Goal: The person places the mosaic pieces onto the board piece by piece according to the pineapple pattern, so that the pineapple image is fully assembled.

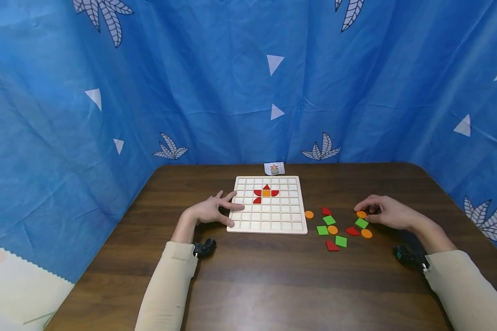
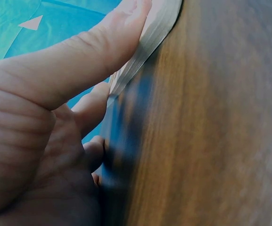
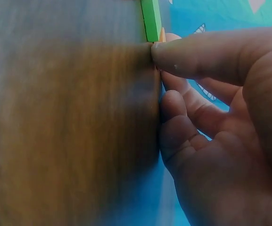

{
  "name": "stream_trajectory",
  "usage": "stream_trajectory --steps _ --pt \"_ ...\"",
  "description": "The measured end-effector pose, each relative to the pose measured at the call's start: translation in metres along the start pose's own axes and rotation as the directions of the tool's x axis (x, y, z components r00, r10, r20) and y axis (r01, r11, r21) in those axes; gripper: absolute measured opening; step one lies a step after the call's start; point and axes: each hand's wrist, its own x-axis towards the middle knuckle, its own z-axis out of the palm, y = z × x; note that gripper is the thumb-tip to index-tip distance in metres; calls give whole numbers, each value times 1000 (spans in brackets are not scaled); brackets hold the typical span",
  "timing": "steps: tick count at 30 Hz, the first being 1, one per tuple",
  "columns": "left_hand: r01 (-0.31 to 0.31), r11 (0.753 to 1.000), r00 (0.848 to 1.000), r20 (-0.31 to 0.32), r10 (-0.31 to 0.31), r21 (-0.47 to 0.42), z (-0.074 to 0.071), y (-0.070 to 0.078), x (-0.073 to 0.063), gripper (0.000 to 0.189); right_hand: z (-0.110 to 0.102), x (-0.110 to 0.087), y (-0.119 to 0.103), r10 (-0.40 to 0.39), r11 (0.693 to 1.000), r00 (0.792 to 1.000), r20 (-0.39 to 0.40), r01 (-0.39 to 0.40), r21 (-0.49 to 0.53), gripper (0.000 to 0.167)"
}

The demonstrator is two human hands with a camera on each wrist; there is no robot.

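Observation:
A pale gridded board lies flat on the table. Near its middle are red pieces around an orange square. Spread over the board's left edge, my left hand rests with extended fingers, the thumb at the near corner. In the left wrist view the thumb lies against the board's edge. To the right, my right hand pinches an orange round piece low at the table between thumb and fingers. A green square lies right beside the thumb tip.
Between board and right hand lie loose pieces: green squares, orange rounds and red quarter-round pieces. A small picture card sits behind the board. A blue curtain hangs along the table's far edge.

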Motion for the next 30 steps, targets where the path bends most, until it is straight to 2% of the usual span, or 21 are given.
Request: stream_trajectory --steps 5,16,30 --pt "-5 1000 1000 -2 5 -1 0 2 1 63 0 -2 -2 -4 1000 1000 -21 4 -19 26" --pt "-3 1000 1000 2 3 -1 0 0 0 63 -3 8 -11 44 999 999 12 -44 24 31" --pt "2 1000 1000 3 -2 9 0 3 -1 63 8 48 -58 65 997 995 -69 -61 54 29"
